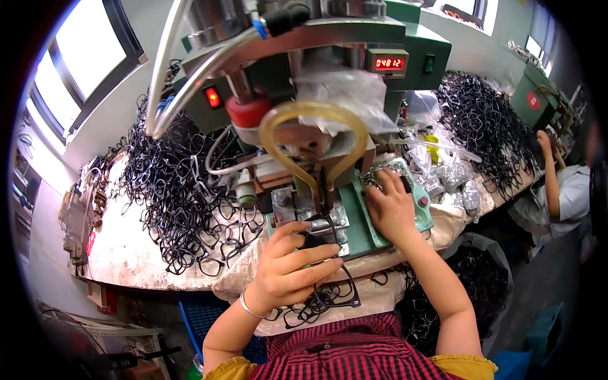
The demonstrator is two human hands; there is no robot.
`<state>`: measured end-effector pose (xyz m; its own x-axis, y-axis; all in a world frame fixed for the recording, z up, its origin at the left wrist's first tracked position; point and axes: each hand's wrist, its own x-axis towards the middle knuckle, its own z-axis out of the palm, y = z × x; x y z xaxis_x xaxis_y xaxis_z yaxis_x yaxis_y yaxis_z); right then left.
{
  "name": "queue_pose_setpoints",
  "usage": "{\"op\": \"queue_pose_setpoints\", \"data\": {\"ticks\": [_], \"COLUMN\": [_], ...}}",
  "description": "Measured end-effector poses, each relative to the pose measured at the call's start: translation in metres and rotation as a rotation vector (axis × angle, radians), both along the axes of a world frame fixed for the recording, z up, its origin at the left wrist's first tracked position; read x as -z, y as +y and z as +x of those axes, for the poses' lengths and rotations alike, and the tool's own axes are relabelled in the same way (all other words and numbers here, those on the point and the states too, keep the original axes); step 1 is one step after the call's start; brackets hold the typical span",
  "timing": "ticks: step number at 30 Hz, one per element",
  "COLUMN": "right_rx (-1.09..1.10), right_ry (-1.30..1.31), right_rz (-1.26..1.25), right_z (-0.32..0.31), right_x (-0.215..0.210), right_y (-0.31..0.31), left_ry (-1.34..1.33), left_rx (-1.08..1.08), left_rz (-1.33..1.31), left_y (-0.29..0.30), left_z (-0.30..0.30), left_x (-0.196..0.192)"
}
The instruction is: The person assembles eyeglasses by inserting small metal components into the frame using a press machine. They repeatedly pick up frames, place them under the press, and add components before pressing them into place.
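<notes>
My left hand [292, 265] grips a black eyeglass frame [334, 288] and holds its front end against the metal fixture [315, 215] under the green press machine [354, 57]. One lens rim hangs below my fingers, over my lap. My right hand [391, 208] rests palm down on the machine's green base plate [364, 231], fingertips in a small tray of tiny metal parts [375, 176]. A yellowish looped tube [316, 120] hangs above the fixture.
A large heap of black eyeglass frames [180, 190] covers the bench to my left, and another heap [484, 126] lies at the right. More frames lie on my lap [304, 311]. Another person [563, 190] works at a second green machine [538, 95] at far right.
</notes>
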<state>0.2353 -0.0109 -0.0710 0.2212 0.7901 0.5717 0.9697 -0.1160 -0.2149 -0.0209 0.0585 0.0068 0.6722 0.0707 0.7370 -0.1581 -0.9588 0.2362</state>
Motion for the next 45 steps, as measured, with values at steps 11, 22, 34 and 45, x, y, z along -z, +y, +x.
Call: {"op": "queue_pose_setpoints", "data": {"ticks": [11,22,34,45], "right_rx": [0.111,-0.080,0.267,-0.319], "right_ry": [1.391,1.256,0.842,1.016], "right_rz": [0.818,0.609,0.364,0.326], "right_z": [0.017,-0.011,0.003,-0.075], "right_x": [0.040,0.010,0.017,-0.055], "right_y": [-0.042,0.008,-0.113,0.011], "left_ry": [-0.156,0.610,-0.660,-0.286], "left_rx": [-0.738,-1.204,-1.208,-1.119], "left_rz": [-0.269,0.133,-0.346,-0.736], "left_y": [-0.035,0.149,0.077,0.113], "left_z": [-0.079,-0.139,-0.179,-0.156], "left_x": [0.069,0.037,0.079,0.155]}}
